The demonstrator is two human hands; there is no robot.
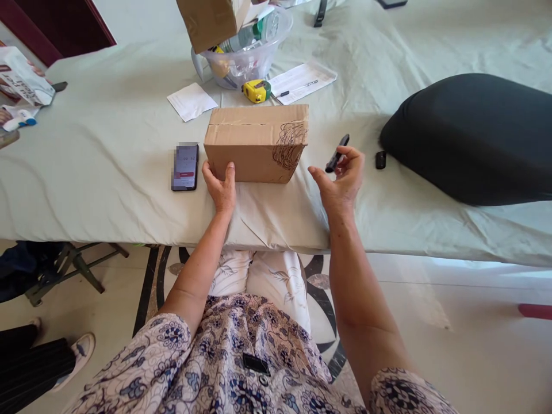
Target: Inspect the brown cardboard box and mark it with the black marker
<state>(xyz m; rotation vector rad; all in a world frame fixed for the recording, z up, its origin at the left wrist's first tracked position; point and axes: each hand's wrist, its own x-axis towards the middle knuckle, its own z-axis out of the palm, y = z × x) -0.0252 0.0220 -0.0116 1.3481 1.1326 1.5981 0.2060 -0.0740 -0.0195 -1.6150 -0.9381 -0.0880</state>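
Cardboard box [257, 142] on desk [107, 161]: looks light, stiff; grip side walls. Left hand [221, 187] flat against front face, right hand [342, 178] loosely holding marker [337, 153].

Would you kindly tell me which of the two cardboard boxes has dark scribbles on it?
The closed box by the left hand, scribbled at its right corner; the box over the plastic bowl looks plain.

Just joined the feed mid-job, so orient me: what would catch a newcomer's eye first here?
The cardboard box in the middle of the cloth-covered table, with dark scribbles on its right corner; the left hand presses against its front. To its right, the right hand holds an uncapped marker, its cap lying beside a big black cushion. A phone lies left of the box.
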